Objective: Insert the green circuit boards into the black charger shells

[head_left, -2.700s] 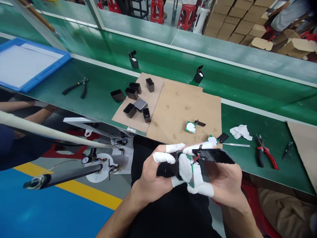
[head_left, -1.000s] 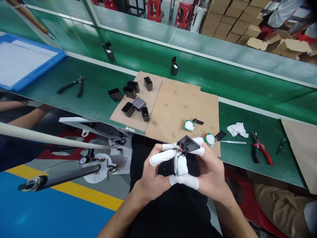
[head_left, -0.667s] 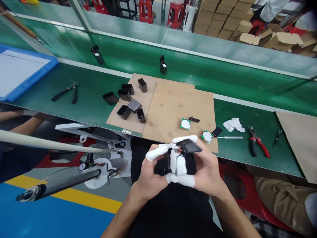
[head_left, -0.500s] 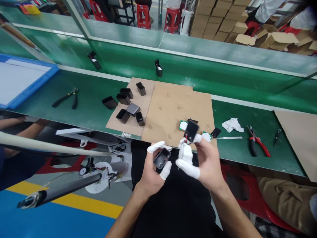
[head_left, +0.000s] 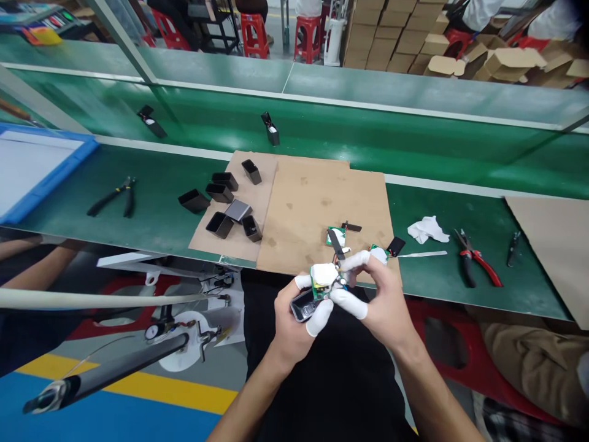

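Observation:
White finger cots cover several fingertips of both hands. My left hand (head_left: 294, 322) is closed around a small black plastic case (head_left: 302, 307), its open end facing up. Between the fingertips of my right hand (head_left: 380, 294) is a green circuit board with a white pad (head_left: 324, 276), held over the case's opening and close to my left fingers. A thin black cover (head_left: 335, 244) sticks up from the board. Just beyond my hands, another circuit board (head_left: 337, 236) lies on the cardboard, and a further board (head_left: 379, 255) with a black cover (head_left: 396, 247) sits at its right edge.
Several black cases (head_left: 219, 225) stand on the cardboard sheet (head_left: 322, 196) to the left. Black pliers (head_left: 113, 196) lie farther left. Red-handled pliers (head_left: 476, 261), a white tissue (head_left: 427, 229) and a thin strip (head_left: 423, 253) are on the right. A blue tray (head_left: 50, 178) is at far left.
My right hand has brought the circuit board left and down to the case in my left hand. The board has turned, showing its green edge. The camera view has shifted slightly.

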`<state>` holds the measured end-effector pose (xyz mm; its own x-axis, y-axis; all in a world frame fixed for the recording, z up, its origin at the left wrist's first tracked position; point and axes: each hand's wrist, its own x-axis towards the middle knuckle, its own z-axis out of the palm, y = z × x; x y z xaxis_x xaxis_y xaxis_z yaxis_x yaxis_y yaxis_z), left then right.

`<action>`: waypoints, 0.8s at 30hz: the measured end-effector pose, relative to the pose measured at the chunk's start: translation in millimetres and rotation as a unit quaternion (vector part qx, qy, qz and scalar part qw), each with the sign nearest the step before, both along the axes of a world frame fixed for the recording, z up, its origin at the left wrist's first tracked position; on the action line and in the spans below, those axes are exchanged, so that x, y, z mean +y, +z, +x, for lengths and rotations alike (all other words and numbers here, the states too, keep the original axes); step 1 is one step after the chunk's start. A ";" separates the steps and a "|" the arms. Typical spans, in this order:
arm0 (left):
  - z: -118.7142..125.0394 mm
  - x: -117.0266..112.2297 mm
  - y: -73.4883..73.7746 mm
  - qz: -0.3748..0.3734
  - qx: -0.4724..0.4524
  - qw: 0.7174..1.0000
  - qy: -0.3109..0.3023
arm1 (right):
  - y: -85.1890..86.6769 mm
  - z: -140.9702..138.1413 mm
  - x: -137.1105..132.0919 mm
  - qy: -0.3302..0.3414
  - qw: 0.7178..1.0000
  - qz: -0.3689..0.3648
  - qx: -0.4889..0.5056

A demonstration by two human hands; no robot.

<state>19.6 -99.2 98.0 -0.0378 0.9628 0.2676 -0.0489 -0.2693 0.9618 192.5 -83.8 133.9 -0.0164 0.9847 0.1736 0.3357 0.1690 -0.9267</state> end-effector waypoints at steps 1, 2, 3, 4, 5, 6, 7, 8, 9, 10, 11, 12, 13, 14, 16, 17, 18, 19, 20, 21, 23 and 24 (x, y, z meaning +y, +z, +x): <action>-0.5 0.1 0.5 -0.003 -0.011 1.000 -0.014 | 0.5 5.0 -1.8 -0.019 0.999 0.041 -0.005; -0.8 0.1 1.0 -0.002 -0.024 0.999 -0.030 | 1.7 9.8 -3.2 -0.045 0.994 0.092 -0.021; -0.9 0.1 1.5 0.000 -0.036 0.998 -0.047 | 3.7 14.1 -4.1 -0.070 0.985 0.146 -0.051; -0.7 -0.1 2.1 0.002 -0.045 0.997 -0.063 | 6.7 17.8 -4.4 -0.085 0.973 0.192 -0.097; -0.3 -0.3 2.7 0.003 -0.050 0.996 -0.080 | 10.5 20.8 -4.1 -0.082 0.959 0.224 -0.151; 0.2 -0.5 3.5 0.006 -0.050 0.994 -0.095 | 14.8 23.0 -3.3 -0.063 0.947 0.239 -0.204; 0.8 -0.8 4.4 0.009 -0.048 0.993 -0.107 | 19.2 24.5 -2.1 -0.031 0.938 0.243 -0.246; 1.2 -1.0 5.4 0.014 -0.049 0.992 -0.115 | 23.3 25.3 -0.6 0.007 0.934 0.237 -0.269; 1.5 -1.3 6.5 0.020 -0.053 0.991 -0.124 | 26.5 25.5 0.9 0.045 0.934 0.227 -0.273; 1.5 -1.5 7.6 0.024 -0.060 0.989 -0.132 | 28.7 25.3 2.1 0.073 0.937 0.219 -0.264; 1.1 -1.8 8.7 0.027 -0.065 0.988 -0.136 | 30.0 24.9 2.9 0.091 0.939 0.215 -0.252; 0.4 -2.1 9.8 0.027 -0.066 0.988 -0.138 | 30.3 24.3 3.2 0.100 0.942 0.211 -0.242; -0.8 -2.4 11.0 0.025 -0.062 0.988 -0.138 | 30.1 23.8 3.0 0.103 0.943 0.209 -0.235; -2.2 -2.8 12.3 0.023 -0.052 0.989 -0.138 | 29.5 23.3 2.3 0.102 0.944 0.210 -0.233; -5.9 -3.7 14.9 0.021 -0.026 0.990 -0.134 | 28.4 22.7 0.5 0.106 0.944 0.208 -0.233; -8.0 -4.2 16.2 0.023 -0.014 0.991 -0.134 | 28.3 22.6 -0.4 0.111 0.944 0.206 -0.233; -10.1 -4.8 17.2 0.027 -0.005 0.991 -0.135 | 28.4 22.6 -1.1 0.114 0.944 0.204 -0.232; -12.1 -5.4 18.1 0.030 0.002 0.990 -0.136 | 28.8 22.6 -1.7 0.115 0.944 0.203 -0.232; -14.1 -6.1 18.7 0.031 0.007 0.990 -0.140 | 29.4 22.5 -2.1 0.115 0.944 0.202 -0.233; -15.9 -6.8 19.1 0.032 0.011 0.989 -0.146 | 30.1 22.2 -2.3 0.113 0.944 0.203 -0.235; -18.9 -8.0 19.2 0.035 0.014 0.986 -0.160 | 31.4 21.1 -2.8 0.107 0.939 0.217 -0.245; -20.1 -8.5 19.0 0.036 0.017 0.986 -0.165 | 31.8 20.4 -3.2 0.102 0.936 0.225 -0.251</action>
<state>-0.5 -107.8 117.0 0.2840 0.8997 0.3314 -0.1122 -0.3120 0.9434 212.9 -87.0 165.7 -0.3874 0.7807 0.4904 0.6279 0.6129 -0.4797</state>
